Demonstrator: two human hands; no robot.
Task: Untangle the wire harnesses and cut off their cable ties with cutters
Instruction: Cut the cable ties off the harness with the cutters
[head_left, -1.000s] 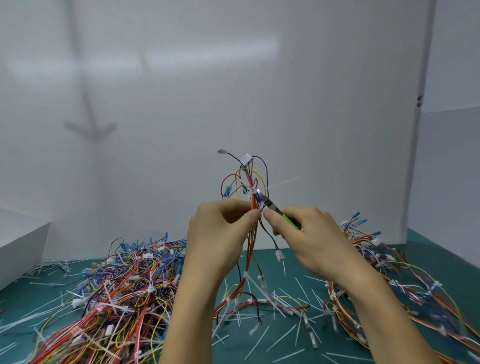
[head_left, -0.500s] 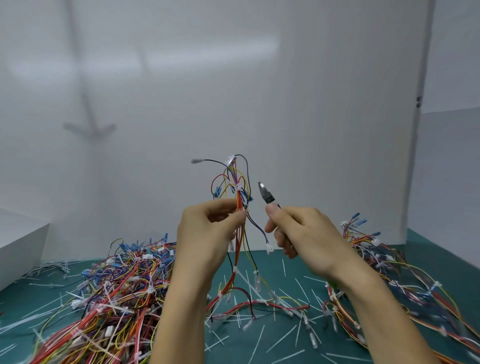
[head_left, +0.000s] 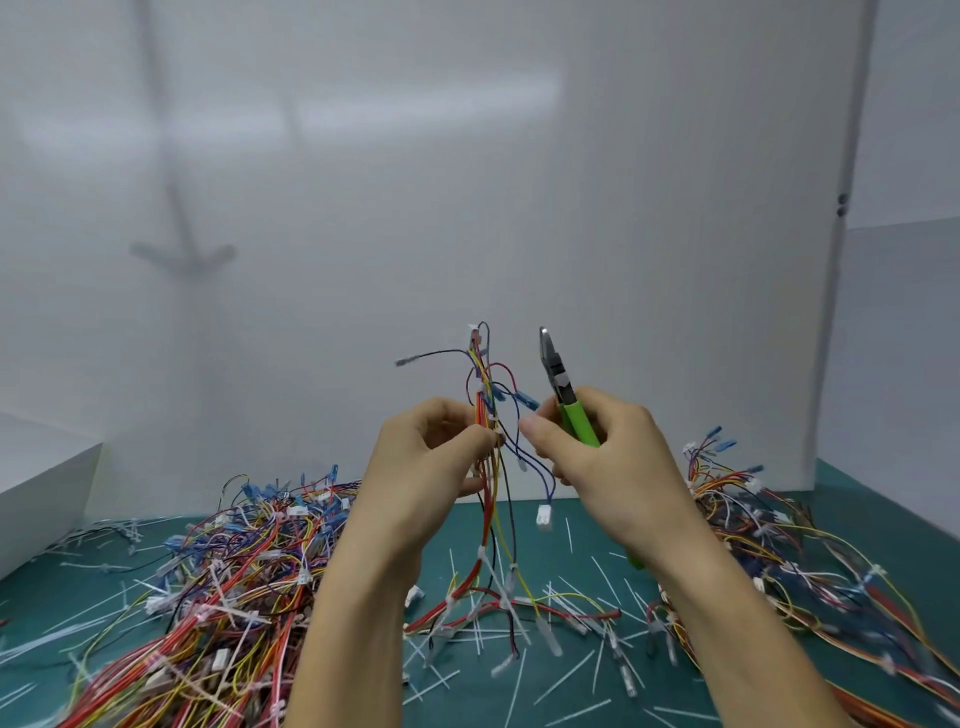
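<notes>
- Head view: L hand (head_left: 431, 457) holds one harness (head_left: 485, 400) upright above the mat (head_left: 883, 525). Thumb + forefinger pinch the bundle mid-length, other fingers curl behind. Its lower end trails down onto the mat.
- R hand (head_left: 618, 457) is wrapped round the green handles of the cutters (head_left: 563, 389). The thumb stretches toward the wires; can't tell if it touches. Jaws point up and look closed or nearly so.
- Change vs 1 s ago: cutter tip was in the bundle at a tie just above the L thumb. Now it's pulled clear and stands beside the harness w/ a gap between.
- The long white tie tail that stuck out to the right is gone.
- Harness stays in the L pinch, approx. same spot.
- Judgement: that tie is prob. snipped, and the hands are re-setting for the next one.
- Still to do: a white tie (head_left: 482, 552) + others sit lower on the same harness.
- A big tangled pile (head_left: 223, 582) lies on the left, and a second pile (head_left: 769, 535) on the right.
- Tie offcuts (head_left: 566, 675) litter the mat.
</notes>
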